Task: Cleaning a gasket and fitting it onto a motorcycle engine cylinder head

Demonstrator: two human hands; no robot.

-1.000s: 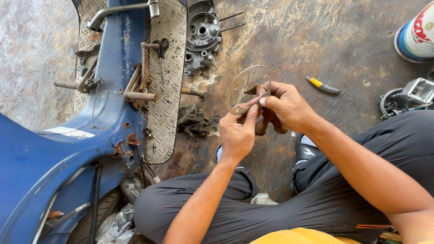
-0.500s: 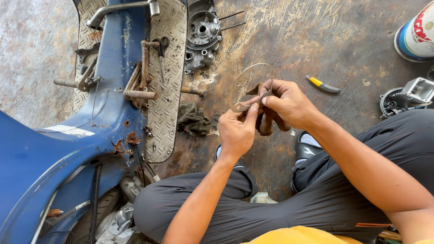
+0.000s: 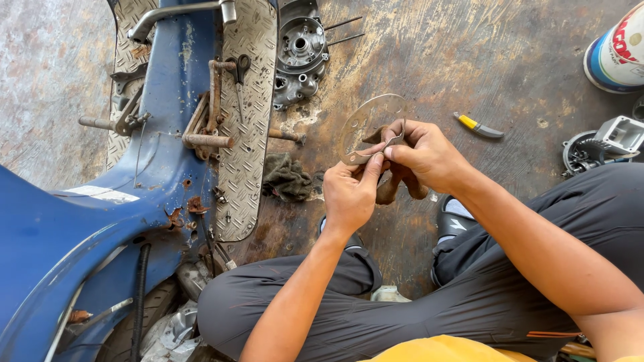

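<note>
Gasket pinched in both hands over workshop floor

Nearest: yellow garment edge (image 3: 436,348) at bottom, grey trouser legs (image 3: 429,308) folded in a squat, dark sandal (image 3: 453,218) on oily concrete floor (image 3: 469,67). Just above knees: left hand (image 3: 350,198), thumb and forefinger pressed together on lower rim of thin ring-shaped gasket (image 3: 365,127). Right hand (image 3: 422,157) fingers clamped on same rim just beside, also gripping a small thin blade-like piece, exact kind not clear. Brown rag or strap (image 3: 396,188) hanging under right palm, touching it. Gasket held off the floor, tilted, between the two hands, upper arc free and pale against the concrete.

Judged for handling: thin and bendy sheet, so grip close to the worked spot, keep both pinches near each other, scrape flat along the rim not across, no twisting or creasing near bolt holes.

Left of hands: dark oily rag (image 3: 287,177) on floor beside chequer-plate footboard (image 3: 245,134) of blue scooter frame (image 3: 100,221), rusty pedal lever (image 3: 208,137) on it. Further: engine cover casing (image 3: 298,57) with long studs (image 3: 345,30). Right side: yellow-handled utility knife (image 3: 477,126), well apart from hands; toothed metal part (image 3: 600,144) near knee; red and white can (image 3: 617,53) at far corner
</note>
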